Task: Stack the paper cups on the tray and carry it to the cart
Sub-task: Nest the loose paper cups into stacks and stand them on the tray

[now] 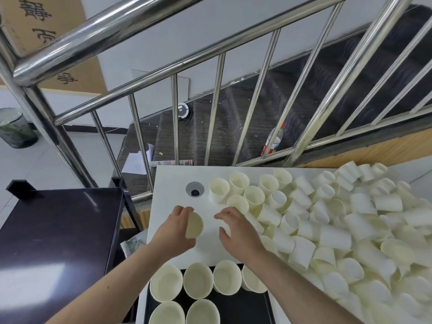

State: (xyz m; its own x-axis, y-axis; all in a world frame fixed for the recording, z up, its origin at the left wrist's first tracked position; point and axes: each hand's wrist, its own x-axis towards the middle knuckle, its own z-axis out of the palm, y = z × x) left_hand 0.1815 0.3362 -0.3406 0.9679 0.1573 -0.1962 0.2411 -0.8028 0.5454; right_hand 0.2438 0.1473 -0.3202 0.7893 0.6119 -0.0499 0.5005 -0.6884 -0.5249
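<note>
Nearest to the camera, below both wrists, lies the black tray (247,307) with six paper cups on it, all upright and mouth up: four in a row (198,280) just behind the forearms and two more (203,312) at the bottom edge of the view. Whether each of them is one cup or a stack, I cannot tell from above.

Over the white worktop (168,181), the left hand (177,228) curls its fingers and thumb around one cup (194,225), whose open mouth is turned toward the right hand. The right hand (236,230) holds another cup (226,229) with bent fingers, its bottom pointing to the left hand. The two cups are near each other but do not touch. I judge that the person is about to push one cup into the other.

To the right of the right hand spreads a big heap of loose cups (346,230), most of them lying on the side. Just beyond the fingers of the right hand, several cups (238,183) stand upright.

Left of the left hand stands a dark surface (58,230), possibly the cart.

The task looks only begun: a few cups are on the tray, very many wait in the heap, and the carrying is not yet started.
</note>
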